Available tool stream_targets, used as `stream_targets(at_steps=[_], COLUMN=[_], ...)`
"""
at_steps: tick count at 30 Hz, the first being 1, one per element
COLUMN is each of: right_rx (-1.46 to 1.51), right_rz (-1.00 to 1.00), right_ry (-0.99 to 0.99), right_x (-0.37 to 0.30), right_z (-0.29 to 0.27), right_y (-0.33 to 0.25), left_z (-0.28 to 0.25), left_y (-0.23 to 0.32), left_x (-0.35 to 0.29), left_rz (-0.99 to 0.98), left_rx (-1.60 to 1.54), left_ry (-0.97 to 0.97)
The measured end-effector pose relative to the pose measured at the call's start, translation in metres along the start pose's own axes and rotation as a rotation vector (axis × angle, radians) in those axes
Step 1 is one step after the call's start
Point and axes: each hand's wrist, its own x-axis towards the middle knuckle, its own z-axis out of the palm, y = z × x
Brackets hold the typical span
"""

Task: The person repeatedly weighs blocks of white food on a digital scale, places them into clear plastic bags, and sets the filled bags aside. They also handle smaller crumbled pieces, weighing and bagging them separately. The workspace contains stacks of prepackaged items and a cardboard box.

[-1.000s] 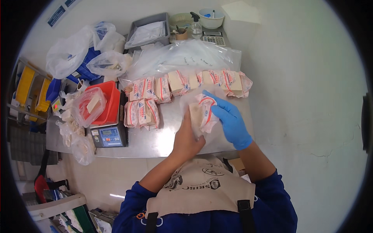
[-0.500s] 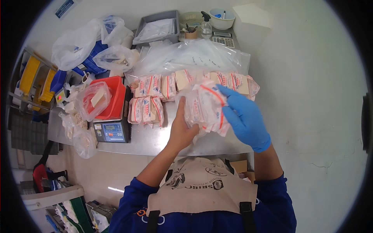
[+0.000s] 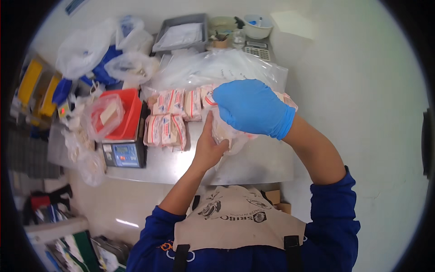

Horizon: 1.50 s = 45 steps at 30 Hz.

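Note:
My bare left hand [image 3: 212,147] grips the side of a clear plastic bag [image 3: 229,141], thumb and fingers spread round it. A pale wrapped packet shows in part through the film. Over the bag's upper part, my right hand [image 3: 251,106], in a blue glove, is bent at the wrist with its fingers curled in. Its back hides most of the bag and whatever the fingers hold. Left of the bag, several paper-wrapped blocks [image 3: 168,102] with red stripes stand in a row, with more blocks [image 3: 164,131] in front of them.
A digital scale [image 3: 126,155] carries a red tray [image 3: 133,109] with a bagged pale block. Flat clear bags [image 3: 213,68] lie behind the blocks. Farther back are a grey bin [image 3: 204,27], a calculator [image 3: 258,52] and a white bowl [image 3: 258,29]. Filled plastic bags [image 3: 88,149] crowd the table's left end.
My right hand has moved left and turned over the top of the bag, its fingers now curled. My left hand keeps its hold. The striped packet is now mostly hidden.

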Motion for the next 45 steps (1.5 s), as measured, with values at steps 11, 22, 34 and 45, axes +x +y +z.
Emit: stream_targets(at_steps=[11, 22, 34, 45], right_rx=[-0.312, -0.332, -0.350, -0.221], right_rz=[-0.203, -0.067, -0.045, 0.239], right_ry=[-0.227, -0.265, -0.266, 0.082], right_x=[0.065, 0.069, 0.063, -0.017], right_z=[0.001, 0.002, -0.004, -0.021], right_y=[-0.056, -0.028, -0.038, 0.045], left_z=[-0.011, -0.002, 0.004, -0.009], left_y=[-0.010, 0.021, 0.005, -0.016], left_x=[-0.021, -0.032, -0.001, -0.040], left_rz=[0.120, 0.042, 0.004, 0.156], left_rx=[0.417, 0.835, 1.144, 0.898], left_ry=[0.062, 0.076, -0.180, 0.095])
